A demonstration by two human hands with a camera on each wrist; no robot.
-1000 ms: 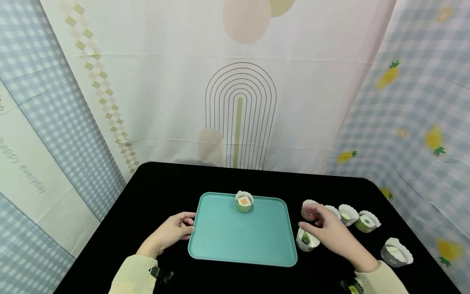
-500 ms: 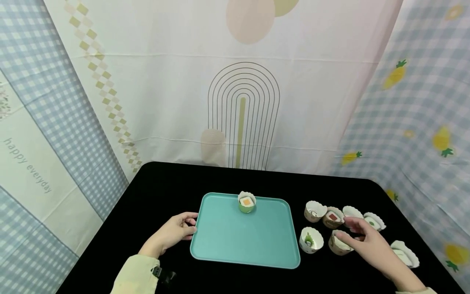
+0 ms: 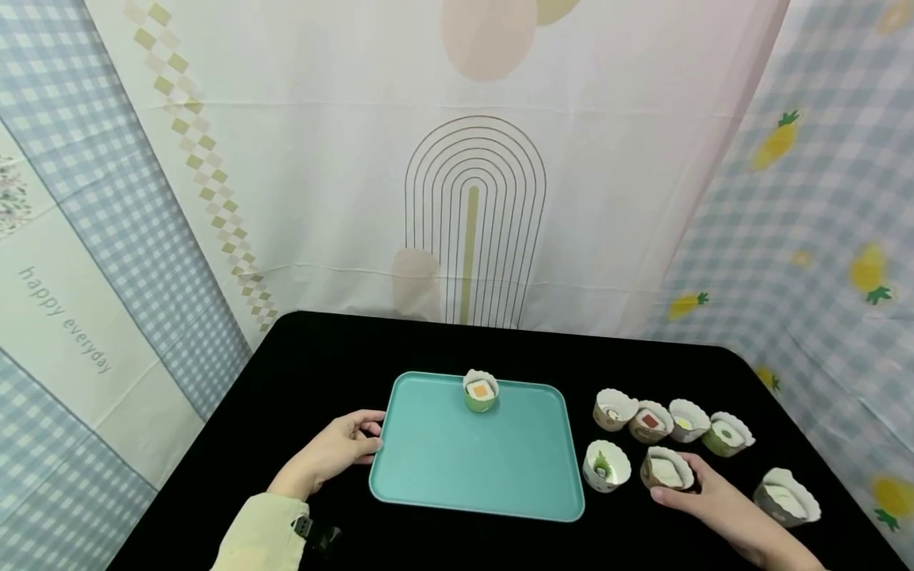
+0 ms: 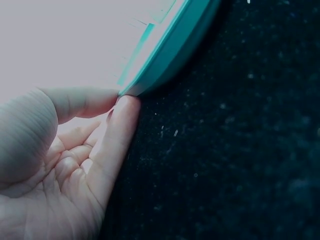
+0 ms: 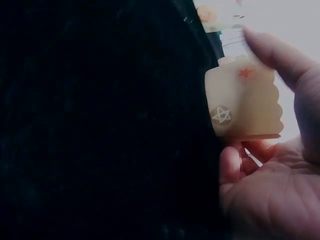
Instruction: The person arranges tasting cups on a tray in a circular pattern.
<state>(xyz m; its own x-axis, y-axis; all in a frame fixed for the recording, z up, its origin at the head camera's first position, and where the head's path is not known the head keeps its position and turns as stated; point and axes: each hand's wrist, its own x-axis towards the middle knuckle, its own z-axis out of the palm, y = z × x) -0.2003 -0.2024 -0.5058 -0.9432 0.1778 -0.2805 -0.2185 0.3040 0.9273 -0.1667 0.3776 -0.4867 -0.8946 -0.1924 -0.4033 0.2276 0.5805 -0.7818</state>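
Note:
A teal tray [image 3: 478,460] lies on the black table. My left hand [image 3: 336,452] pinches the tray's left edge between thumb and fingertips; the left wrist view shows the pinch at the rim [image 4: 150,70]. Off the tray's right side, my right hand [image 3: 721,507] has its thumb and fingers round a paper baking cup [image 3: 667,469] with a white piece inside. In the right wrist view this cup [image 5: 240,105] is brownish with a scalloped rim and a star print. One green baking cup [image 3: 480,392] with a white-and-orange piece stands at the tray's back edge.
Behind the right hand stand several baking cups in a row, among them one with a red square [image 3: 650,422] and a green one [image 3: 727,434]. A cup with a green sprig [image 3: 606,466] is beside the tray, a grey cup [image 3: 785,498] far right. Curtains surround the table.
My right hand has moved right and toward me, past the sprig cup, and its fingers have come round the cup with the white piece. The left hand has stayed at the tray's edge.

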